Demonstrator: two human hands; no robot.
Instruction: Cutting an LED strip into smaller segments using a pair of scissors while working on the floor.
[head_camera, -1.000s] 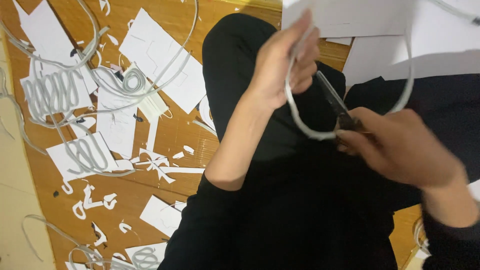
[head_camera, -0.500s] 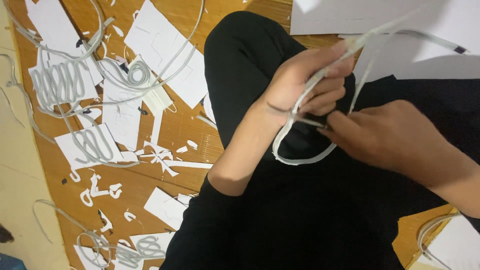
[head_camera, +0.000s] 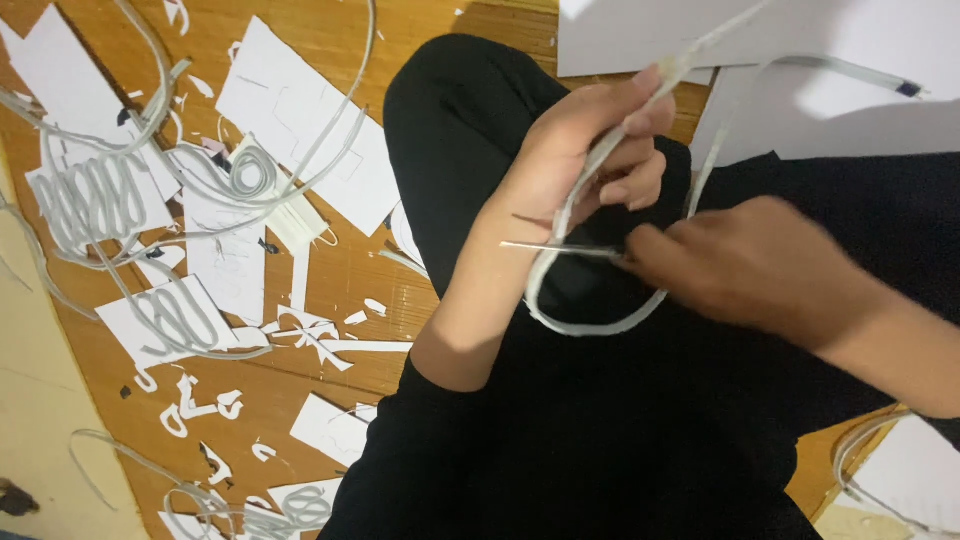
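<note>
A grey strip (head_camera: 590, 190) is pinched in the closed fingers (head_camera: 640, 125) of the left hand (head_camera: 580, 160), looped above the lap. Scissors (head_camera: 560, 247) are gripped by the right hand (head_camera: 750, 270). Paper scraps (head_camera: 300, 330) and coiled strips (head_camera: 90, 195) are scattered on the floor (head_camera: 330, 270).

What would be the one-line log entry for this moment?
left hand: holds white strip | right hand: scissors at strip | floor: paper scraps
</note>
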